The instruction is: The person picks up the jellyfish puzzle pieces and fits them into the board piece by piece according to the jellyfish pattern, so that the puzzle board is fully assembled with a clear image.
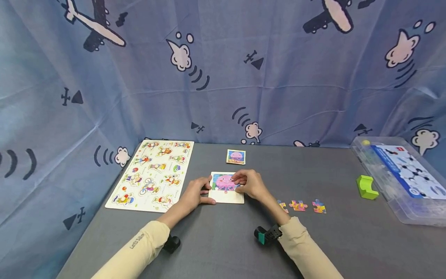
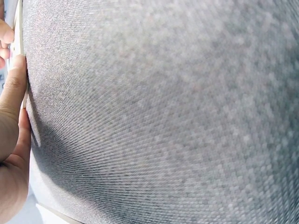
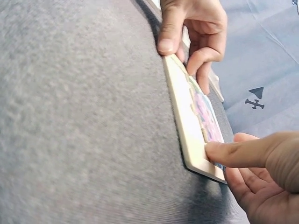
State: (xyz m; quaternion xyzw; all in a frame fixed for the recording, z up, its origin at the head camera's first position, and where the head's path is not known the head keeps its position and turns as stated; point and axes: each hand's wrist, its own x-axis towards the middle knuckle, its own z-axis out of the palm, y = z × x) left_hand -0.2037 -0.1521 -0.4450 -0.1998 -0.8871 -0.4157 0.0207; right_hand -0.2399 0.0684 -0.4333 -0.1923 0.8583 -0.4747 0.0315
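- Head view: the tray lies flat on the table, between the two hands, its white near strip uncovered below the pink picture.
- The left hand has its fingers bent at the tray's left edge and its thumb at the near-left corner, gripping that end.
- The right hand rests thumb and bent fingertips on the picture's right side; whether it pinches a piece or only presses cannot be told. It covers part of the picture and the tray's right edge.
- The left wrist view is mostly gray cloth; the left hand and tray are cut off at its left side, and the picture is barely readable.
- The right wrist view shows the tray edge-on, with the far side of the picture foreshortened.
- The right forearm partly hides the leftmost of three loose pieces; the left forearm meets the near-right corner of the sheet.
- The box runs out of frame at the right; a leaflet on it blocks much of its inside. Both sleeves are cut off at the bottom.
- The card sits just beyond the tray, with a narrow gap between them.
- Gray cloth stretches widely toward the near side; to the right, it runs past the pieces to the green block.
- At the far side, the table ends at the curtain.
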